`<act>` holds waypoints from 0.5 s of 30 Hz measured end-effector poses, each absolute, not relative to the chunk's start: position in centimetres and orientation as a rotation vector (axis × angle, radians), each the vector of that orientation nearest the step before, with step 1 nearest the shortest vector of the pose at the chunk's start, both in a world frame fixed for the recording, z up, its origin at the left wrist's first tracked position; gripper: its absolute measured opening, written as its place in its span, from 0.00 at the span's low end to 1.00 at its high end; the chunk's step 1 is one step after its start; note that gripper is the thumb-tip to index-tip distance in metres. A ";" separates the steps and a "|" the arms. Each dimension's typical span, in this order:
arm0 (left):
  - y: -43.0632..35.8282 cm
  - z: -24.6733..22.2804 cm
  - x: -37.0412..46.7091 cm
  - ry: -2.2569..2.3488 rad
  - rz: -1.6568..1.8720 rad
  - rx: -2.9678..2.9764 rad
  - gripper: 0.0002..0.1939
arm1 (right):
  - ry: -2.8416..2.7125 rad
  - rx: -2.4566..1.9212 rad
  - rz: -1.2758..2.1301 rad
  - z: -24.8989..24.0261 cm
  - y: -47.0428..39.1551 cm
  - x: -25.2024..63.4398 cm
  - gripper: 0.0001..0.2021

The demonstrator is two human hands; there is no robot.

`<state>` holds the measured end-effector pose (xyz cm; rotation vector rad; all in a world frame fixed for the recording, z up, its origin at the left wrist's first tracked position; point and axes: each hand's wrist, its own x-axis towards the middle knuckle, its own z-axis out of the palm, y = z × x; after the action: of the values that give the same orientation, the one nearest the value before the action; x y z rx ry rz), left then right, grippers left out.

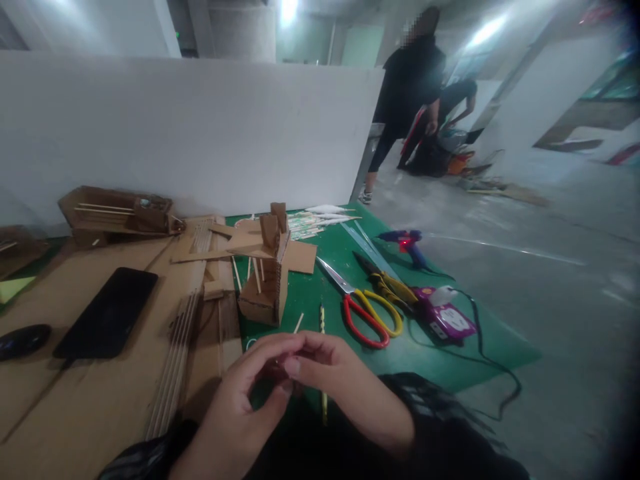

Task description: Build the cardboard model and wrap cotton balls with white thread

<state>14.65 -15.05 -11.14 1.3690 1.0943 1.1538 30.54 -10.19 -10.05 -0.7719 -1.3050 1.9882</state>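
Observation:
My left hand [253, 383] and my right hand [335, 367] meet over the near part of the green mat [305, 293], fingers curled and fingertips together. Whatever lies between them is hidden. A thin wooden stick [299, 323] shows just beyond the fingertips; whether I hold it, I cannot tell. Under my right hand lies a slim yellow and dark patterned pencil [323, 320]. Farther out stands a small cardboard box [263, 293] with sticks inside. To the right rest scissors [357, 297] with one red and one yellow handle.
Pliers [395, 287], a purple power strip [445, 317] with a cable, and a blue glue gun [407, 245] lie right. Left are a black phone [107, 313], a mouse [23, 340] and several wooden strips [175, 363]. A white panel [200, 133] stands behind; a person [410, 80] is beyond.

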 end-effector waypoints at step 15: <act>-15.1 -11.4 14.6 1.188 1.243 1.290 0.21 | -1.596 -0.909 1.588 -10.5 -9.0 31.8 0.12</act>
<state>14.55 -15.12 -11.40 1.2902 1.1879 1.2427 31.84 -8.95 -10.48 -0.9089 -1.5963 1.5884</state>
